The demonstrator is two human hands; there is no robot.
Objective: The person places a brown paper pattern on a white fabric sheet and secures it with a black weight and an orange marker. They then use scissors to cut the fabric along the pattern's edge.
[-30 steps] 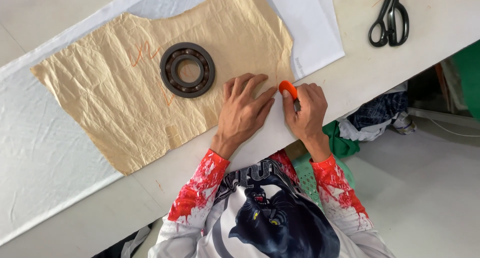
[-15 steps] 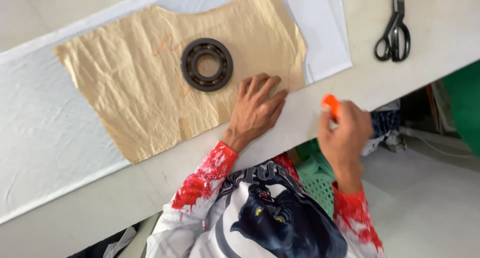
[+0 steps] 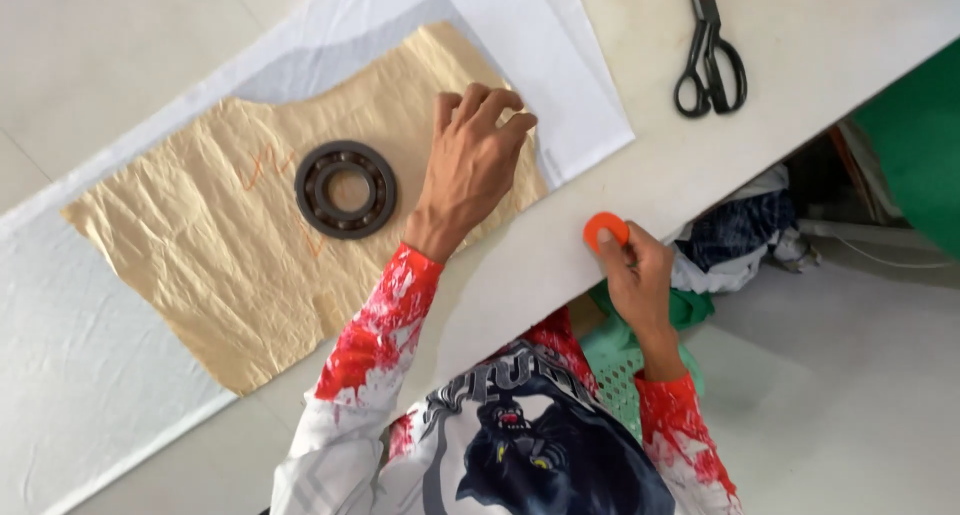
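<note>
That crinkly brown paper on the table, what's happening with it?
A person is pressing the left hand flat on the brown paper pattern, which lies on white cloth spread over the table. A dark metal ring sits on the paper as a weight. The right hand has a grip on a small orange chalk disc at the table's edge, off the paper. Black scissors lie untouched farther along the table.

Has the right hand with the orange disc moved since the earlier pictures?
Yes. The right hand with the orange disc left the brown paper pattern beside the left hand and is now at the table edge.
</note>
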